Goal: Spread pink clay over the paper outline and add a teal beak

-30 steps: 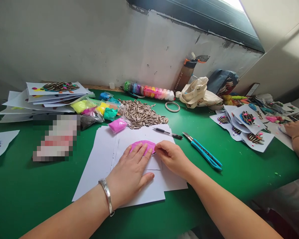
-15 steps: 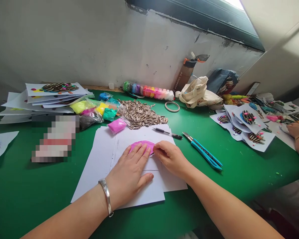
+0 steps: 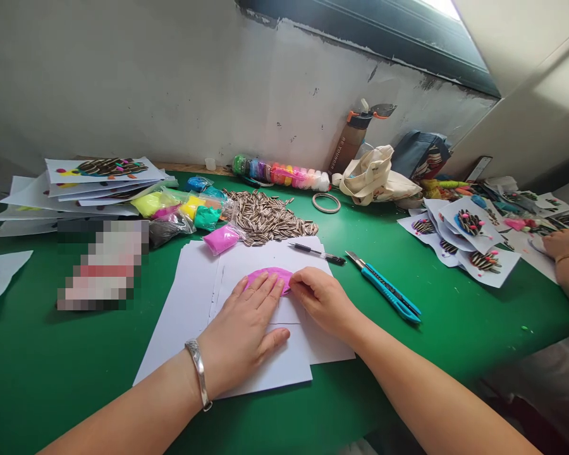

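Bracelet: silver band on the left wrist, nearer than the pink clay.
Left hand: palm down; fingers laid out straight over the pink clay, slightly parted, thumb spread wide to the near side.
Right hand: at the right edge of the pink clay; fingers curled, thumb and index tips drawn narrow. Cannot tell whether they pinch the clay.
White paper: overlapping sheets beneath the pink clay, on the green table.
Pink clay: flattened, rounded upper edge, partly hidden by the left fingers.
Cutter: blue, right of the pink clay, blade end pointing up and left.
Pen: black, just beyond the pink clay, to its right.
Pink packet: beyond the pink clay, to its left.
Striped seeds: loose heap, beyond the pink clay.
Tape ring: flat, beyond the pink clay, to its right.
Coloured tubs: wrapped row, farther beyond the pink clay.
Bottle: tilted, far beyond the pink clay, to its right.
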The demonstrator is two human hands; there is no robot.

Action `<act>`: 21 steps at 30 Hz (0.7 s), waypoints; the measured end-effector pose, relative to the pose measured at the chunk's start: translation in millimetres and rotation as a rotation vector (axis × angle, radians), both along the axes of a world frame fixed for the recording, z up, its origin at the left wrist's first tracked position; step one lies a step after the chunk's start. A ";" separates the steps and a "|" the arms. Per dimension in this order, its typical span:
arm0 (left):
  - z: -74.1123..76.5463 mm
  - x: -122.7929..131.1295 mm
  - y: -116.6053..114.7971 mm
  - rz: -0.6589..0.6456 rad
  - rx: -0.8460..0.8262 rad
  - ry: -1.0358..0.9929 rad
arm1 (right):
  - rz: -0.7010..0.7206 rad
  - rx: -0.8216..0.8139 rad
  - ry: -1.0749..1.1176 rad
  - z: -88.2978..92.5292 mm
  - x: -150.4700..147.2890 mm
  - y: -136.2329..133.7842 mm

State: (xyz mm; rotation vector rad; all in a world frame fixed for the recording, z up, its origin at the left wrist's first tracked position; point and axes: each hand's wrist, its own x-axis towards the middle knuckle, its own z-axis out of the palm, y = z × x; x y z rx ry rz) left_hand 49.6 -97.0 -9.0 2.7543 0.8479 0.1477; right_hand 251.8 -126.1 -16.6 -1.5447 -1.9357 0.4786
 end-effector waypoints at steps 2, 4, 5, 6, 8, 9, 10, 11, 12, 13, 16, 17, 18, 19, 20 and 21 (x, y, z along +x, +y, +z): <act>-0.4 -0.6 0.4 -0.001 -0.011 -0.003 | -0.001 0.003 -0.022 0.9 -0.3 -0.1; -0.3 -0.9 0.6 -0.002 -0.026 0.001 | 0.004 0.000 -0.046 1.9 -0.7 -0.4; -0.1 -0.9 0.6 -0.002 -0.033 0.002 | 0.006 -0.004 -0.045 2.4 -0.7 -0.6; 0.4 -0.9 0.8 -0.003 -0.041 -0.001 | 0.007 -0.008 -0.032 2.7 -0.4 -0.8; 2.2 -0.7 1.4 -0.003 -0.058 -0.013 | 0.010 -0.009 0.006 2.8 0.4 -1.2; 3.6 -0.6 1.9 -0.001 -0.067 -0.020 | 0.012 -0.006 0.021 2.8 0.9 -1.4; 5.2 -0.6 2.6 0.001 -0.077 -0.028 | 0.017 -0.001 0.029 2.6 1.3 -1.5; 7.0 -0.6 3.4 0.004 -0.086 -0.040 | 0.023 0.005 0.029 2.4 1.6 -1.7; 8.8 -0.8 4.2 0.008 -0.095 -0.055 | 0.030 0.009 0.024 2.2 1.7 -1.8; 10.4 -1.1 5.0 0.012 -0.101 -0.076 | 0.038 0.012 0.018 2.0 1.7 -1.9; 13.1 -2.9 7.0 0.018 -0.105 -0.137 | 0.048 0.020 0.008 1.3 0.9 -1.6; 13.1 -3.5 7.4 0.019 -0.101 -0.140 | 0.047 0.022 0.004 0.9 0.4 -1.4; 12.6 -4.0 7.6 0.020 -0.097 -0.134 | 0.045 0.021 -0.001 0.6 -0.2 -1.2; 11.8 -4.4 7.8 0.020 -0.092 -0.124 | 0.042 0.020 -0.009 0.2 -0.9 -1.0; 10.8 -4.8 7.9 0.021 -0.087 -0.116 | 0.037 0.018 -0.020 -0.1 -1.7 -0.8; 9.8 -5.0 8.0 0.021 -0.082 -0.113 | 0.032 0.017 -0.033 -0.3 -2.5 -0.6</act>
